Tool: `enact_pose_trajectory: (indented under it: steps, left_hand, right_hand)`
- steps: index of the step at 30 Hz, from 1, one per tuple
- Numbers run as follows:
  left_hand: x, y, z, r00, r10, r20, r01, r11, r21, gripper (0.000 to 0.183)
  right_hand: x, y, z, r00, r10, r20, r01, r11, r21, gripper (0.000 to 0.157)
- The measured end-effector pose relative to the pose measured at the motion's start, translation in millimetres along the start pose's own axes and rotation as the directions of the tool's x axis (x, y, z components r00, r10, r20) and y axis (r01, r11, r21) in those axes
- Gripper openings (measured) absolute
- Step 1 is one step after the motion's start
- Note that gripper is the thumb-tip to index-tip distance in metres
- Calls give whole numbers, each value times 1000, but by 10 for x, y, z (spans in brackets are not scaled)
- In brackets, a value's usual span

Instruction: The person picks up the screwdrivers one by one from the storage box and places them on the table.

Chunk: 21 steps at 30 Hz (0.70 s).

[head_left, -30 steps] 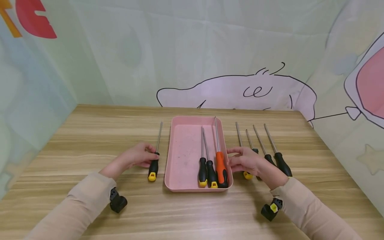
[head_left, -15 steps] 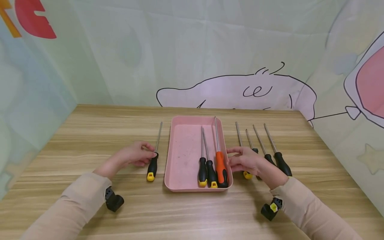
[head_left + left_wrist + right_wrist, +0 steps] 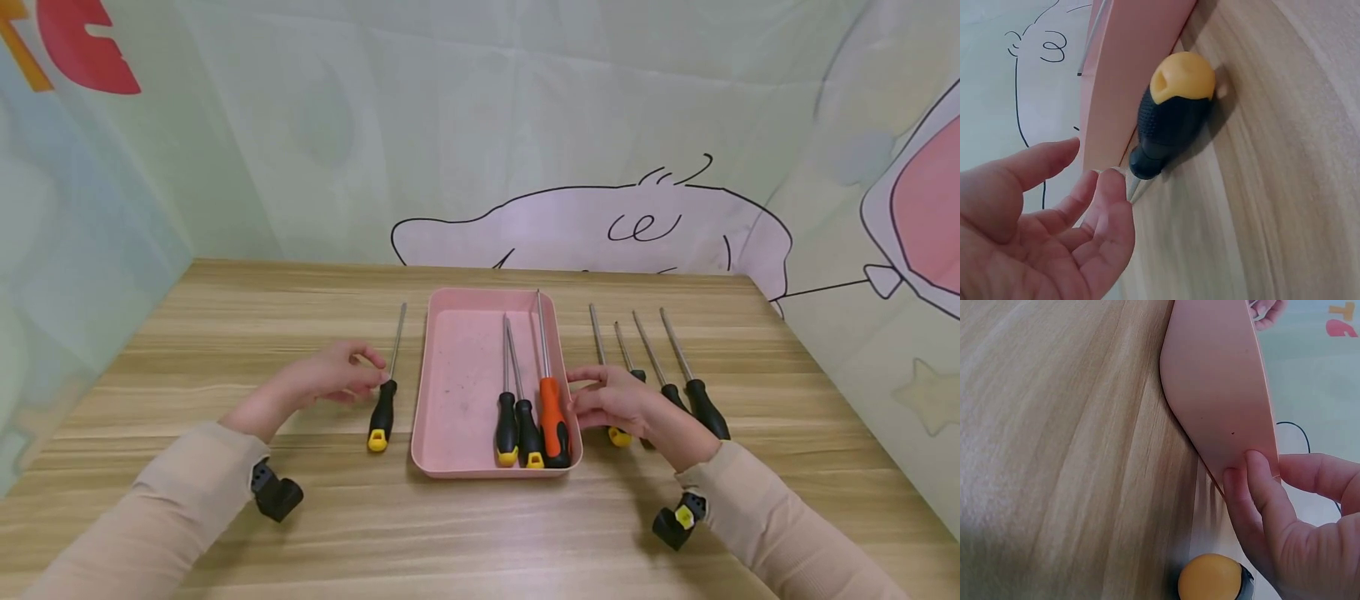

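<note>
My left hand [image 3: 330,372] is left of a screwdriver [image 3: 383,412] with a black and yellow handle, which lies on the table. Its fingers are loosely bent, with the fingertips [image 3: 1112,181] right by the screwdriver's neck and nothing held. To the right lies a shallow pink tray [image 3: 459,367]. Inside it are two black-and-yellow screwdrivers [image 3: 507,425] and an orange-handled screwdriver [image 3: 551,408]. My right hand [image 3: 618,402] rests against the tray's right side, its fingertips [image 3: 1257,461] on the outer wall and at the rim.
Several more screwdrivers [image 3: 705,408] lie side by side to the right of the tray, some partly hidden under my right hand. The wooden table [image 3: 480,533] meets a printed cloth backdrop [image 3: 315,167] at its far edge.
My left hand has let go of the screwdriver handle and drawn back to the left. The screwdriver shifted slightly left at its handle end. My right hand has stayed at the tray.
</note>
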<state>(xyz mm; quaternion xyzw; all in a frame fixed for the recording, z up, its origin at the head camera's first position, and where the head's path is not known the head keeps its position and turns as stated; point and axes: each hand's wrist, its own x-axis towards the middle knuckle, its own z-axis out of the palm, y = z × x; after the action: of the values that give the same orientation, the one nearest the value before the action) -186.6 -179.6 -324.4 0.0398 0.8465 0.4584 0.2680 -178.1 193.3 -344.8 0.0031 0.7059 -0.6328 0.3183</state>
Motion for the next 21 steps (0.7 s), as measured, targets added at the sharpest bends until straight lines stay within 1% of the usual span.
enact_pose_trajectory:
  steps: [5, 12, 17, 21]
  left_hand:
    - [-10, 60, -14, 1000, -3, -11, 3, 1000, 31, 37]
    - [12, 118, -41, 1000, -2, -5, 3, 999, 35, 40]
    - [26, 157, -52, 1000, 12, -14, -11, 999, 45, 41]
    - [25, 208, -41, 1000, 27, -8, -27, 998, 51, 41]
  right_hand:
    - [-2, -2, 3, 1000, 1, 1, -1, 1000, 1, 59]
    - [-3, -5, -2, 1000, -5, 1, 5, 1000, -3, 59]
    - [-5, -6, 2, 1000, -2, -3, 2, 1000, 0, 58]
    - [-7, -3, 4, 1000, -1, -5, 1, 1000, 2, 57]
